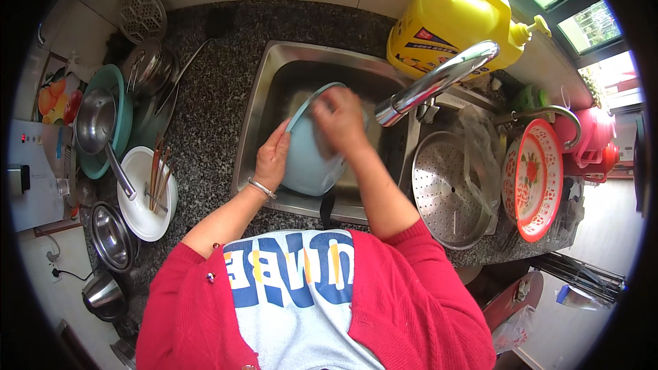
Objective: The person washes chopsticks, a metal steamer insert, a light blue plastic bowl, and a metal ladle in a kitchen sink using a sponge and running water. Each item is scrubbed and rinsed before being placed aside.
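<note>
A light blue bowl (311,167) is held tilted inside a stainless steel sink (257,113). My left hand (272,159) grips the bowl at its left edge, the thumb and fingers at the rim; a silver bangle circles that wrist. Over the bowl's upper right part is my right hand (339,118), its fingers bent and blurred by motion. Whether it holds anything is hidden by the blur. To the right of the hands, a chrome faucet (437,85) reaches over the sink's edge.
A yellow pump jug (447,20) stands behind the faucet. On the right are a perforated steel tray (447,195) and a red floral basin (534,180). At left, a white bowl (136,216) holds chopsticks (157,180), beside a steel ladle (97,118) and a green basin (123,128).
</note>
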Demonstrator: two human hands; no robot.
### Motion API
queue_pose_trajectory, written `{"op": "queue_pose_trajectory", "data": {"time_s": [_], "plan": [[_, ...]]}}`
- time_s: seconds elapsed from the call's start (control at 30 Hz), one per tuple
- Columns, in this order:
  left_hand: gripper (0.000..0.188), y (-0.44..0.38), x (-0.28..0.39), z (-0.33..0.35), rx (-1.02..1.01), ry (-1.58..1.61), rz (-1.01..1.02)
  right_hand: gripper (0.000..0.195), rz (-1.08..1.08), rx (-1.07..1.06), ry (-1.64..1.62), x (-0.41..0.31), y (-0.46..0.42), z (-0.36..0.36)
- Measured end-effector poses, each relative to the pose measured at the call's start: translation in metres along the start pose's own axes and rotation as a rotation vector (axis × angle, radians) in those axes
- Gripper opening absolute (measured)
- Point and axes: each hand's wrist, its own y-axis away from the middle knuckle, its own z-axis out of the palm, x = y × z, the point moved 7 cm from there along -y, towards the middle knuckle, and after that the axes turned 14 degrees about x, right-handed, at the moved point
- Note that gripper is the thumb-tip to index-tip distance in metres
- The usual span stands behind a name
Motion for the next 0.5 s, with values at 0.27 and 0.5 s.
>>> {"op": "queue_pose_trajectory", "data": {"time_s": [0.27,0.5], "plan": [[0.038,-0.010,-0.032,-0.028,0.053,-0.020,-0.050,0.024,1.141,-0.167,-0.416,0.263,0.020,0.031],[0.032,-0.050,0.034,-0.008,-0.186,-0.400,0.112,0.026,0.725,-0.108,-0.526,0.150,0.018,-0.001]]}}
